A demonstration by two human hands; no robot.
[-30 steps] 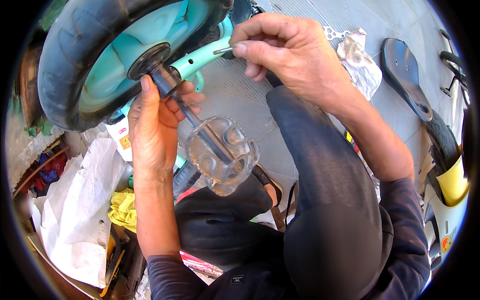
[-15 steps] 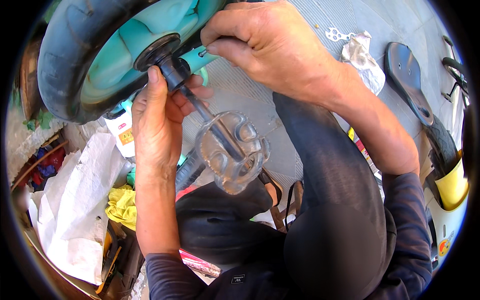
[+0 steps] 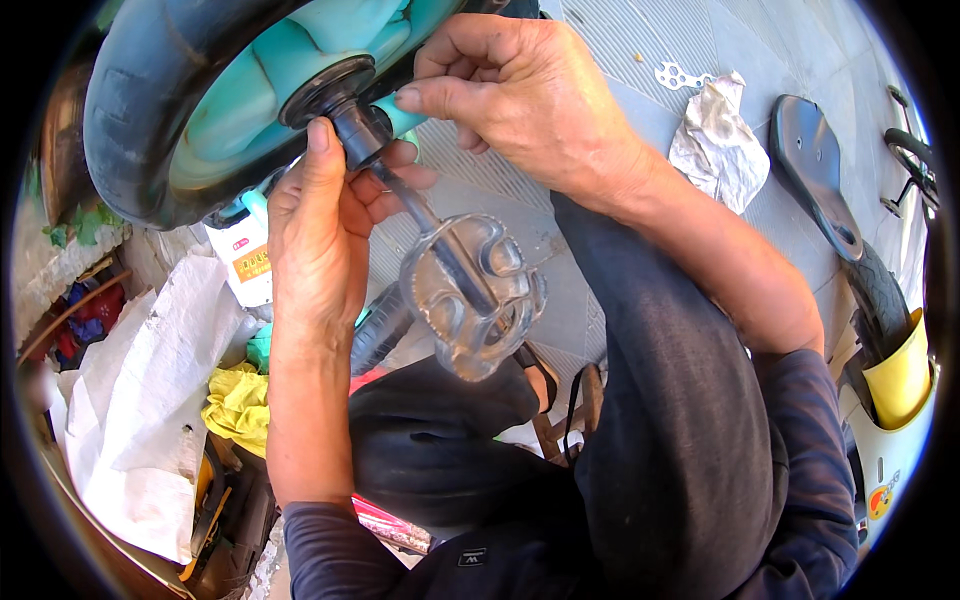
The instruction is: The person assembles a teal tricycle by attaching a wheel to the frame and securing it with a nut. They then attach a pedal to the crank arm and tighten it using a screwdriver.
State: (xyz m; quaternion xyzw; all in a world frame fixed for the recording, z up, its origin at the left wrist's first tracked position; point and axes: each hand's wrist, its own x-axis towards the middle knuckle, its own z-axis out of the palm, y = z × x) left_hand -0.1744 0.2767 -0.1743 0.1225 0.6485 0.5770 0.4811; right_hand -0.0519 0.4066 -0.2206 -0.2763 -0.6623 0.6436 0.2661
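Observation:
A small wheel with a black tyre (image 3: 125, 110) and a teal plastic centre (image 3: 240, 115) fills the upper left. From its middle sticks out a black sleeve (image 3: 362, 132) with a round flange. My left hand (image 3: 318, 225) is closed around this sleeve from below, thumb along its near side. Out of the sleeve runs a metal crank arm (image 3: 410, 202) to a worn translucent pedal (image 3: 475, 300). My right hand (image 3: 545, 105) is at the sleeve's far side, thumb and finger bent together beside a teal tube (image 3: 398, 117). Whatever its fingertips hold is hidden.
On the tiled floor to the right lie a flat multi-hole wrench (image 3: 680, 76), a crumpled white cloth (image 3: 722, 140) and a black saddle (image 3: 808, 160). Another tyre (image 3: 880, 290) stands by a yellow-rimmed container (image 3: 897, 385). White sheeting (image 3: 150, 400) and a yellow cloth (image 3: 238, 408) lie at left.
My right hand's fingertips have shifted down and left against the sleeve. The small screw that showed at them is out of sight. Wheel and pedal sit slightly further right in the view.

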